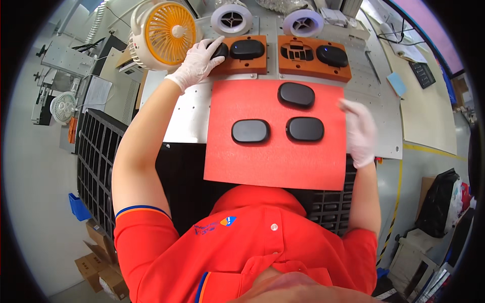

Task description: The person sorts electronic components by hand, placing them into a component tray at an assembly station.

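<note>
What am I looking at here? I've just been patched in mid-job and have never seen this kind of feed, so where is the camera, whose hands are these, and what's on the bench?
This is one fisheye picture from a camera on a person's head, looking down, so straight edges bend near the rim. The red shirt at the bottom is the wearer's own.

Both hands wear thin white gloves. The left hand reaches forward and touches a black oval part at the left end of the left orange fixture. The right hand is blurred at the right edge of the red mat; whether it holds anything cannot be told.

Three black oval shells lie on the mat. A second orange fixture sits to the right, on a grey metal table. An orange and white fan stands at the back left, and black compartment trays lie below the mat.
</note>
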The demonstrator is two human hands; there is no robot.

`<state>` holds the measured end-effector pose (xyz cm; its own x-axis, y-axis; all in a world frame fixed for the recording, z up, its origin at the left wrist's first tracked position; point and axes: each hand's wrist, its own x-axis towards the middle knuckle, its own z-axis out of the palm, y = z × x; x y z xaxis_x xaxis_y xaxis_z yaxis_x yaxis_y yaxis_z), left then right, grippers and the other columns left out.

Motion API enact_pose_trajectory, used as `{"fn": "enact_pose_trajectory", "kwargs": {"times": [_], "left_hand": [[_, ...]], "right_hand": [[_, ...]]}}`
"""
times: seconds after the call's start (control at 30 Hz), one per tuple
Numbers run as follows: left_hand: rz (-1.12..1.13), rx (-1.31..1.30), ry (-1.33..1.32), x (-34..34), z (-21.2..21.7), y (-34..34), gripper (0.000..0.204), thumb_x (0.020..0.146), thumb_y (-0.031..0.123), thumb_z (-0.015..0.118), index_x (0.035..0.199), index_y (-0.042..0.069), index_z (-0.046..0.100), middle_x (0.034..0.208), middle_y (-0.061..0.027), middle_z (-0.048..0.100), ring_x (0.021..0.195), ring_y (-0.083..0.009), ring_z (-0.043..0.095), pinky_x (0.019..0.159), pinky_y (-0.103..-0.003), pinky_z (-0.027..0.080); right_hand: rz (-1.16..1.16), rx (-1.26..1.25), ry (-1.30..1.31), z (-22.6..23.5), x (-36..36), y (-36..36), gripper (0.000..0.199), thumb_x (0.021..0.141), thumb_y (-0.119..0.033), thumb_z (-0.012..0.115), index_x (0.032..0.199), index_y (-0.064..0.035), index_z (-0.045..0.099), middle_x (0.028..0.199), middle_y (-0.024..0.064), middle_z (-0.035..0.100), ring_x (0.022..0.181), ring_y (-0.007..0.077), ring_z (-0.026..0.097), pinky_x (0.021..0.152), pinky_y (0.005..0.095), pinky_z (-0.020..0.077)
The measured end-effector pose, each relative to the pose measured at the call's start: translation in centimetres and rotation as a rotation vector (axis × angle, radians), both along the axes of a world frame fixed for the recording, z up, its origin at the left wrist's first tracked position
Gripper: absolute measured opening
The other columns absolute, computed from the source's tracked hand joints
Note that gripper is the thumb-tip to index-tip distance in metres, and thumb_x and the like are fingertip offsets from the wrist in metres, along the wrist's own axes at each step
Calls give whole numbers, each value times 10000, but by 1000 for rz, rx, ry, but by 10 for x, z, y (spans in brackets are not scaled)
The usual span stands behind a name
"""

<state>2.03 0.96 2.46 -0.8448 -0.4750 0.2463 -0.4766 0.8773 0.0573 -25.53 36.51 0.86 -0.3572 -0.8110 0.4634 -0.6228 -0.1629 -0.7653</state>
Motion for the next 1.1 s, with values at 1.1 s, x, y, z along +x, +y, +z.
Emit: {"fn": "enact_pose_trajectory", "kwargs": {"times": [1.1], "left_hand": [[-102, -125, -49, -62, 25, 17, 706, 744, 463, 705, 1351, 171, 493, 1322, -80, 510, 1310, -289, 390, 1144, -535, 149]], "right_hand": [[-59, 979, 864, 41, -88, -158, 842, 803, -417, 673, 1494, -158, 267, 1451, 186, 384, 1343, 360, 360, 1111, 454, 273]]}}
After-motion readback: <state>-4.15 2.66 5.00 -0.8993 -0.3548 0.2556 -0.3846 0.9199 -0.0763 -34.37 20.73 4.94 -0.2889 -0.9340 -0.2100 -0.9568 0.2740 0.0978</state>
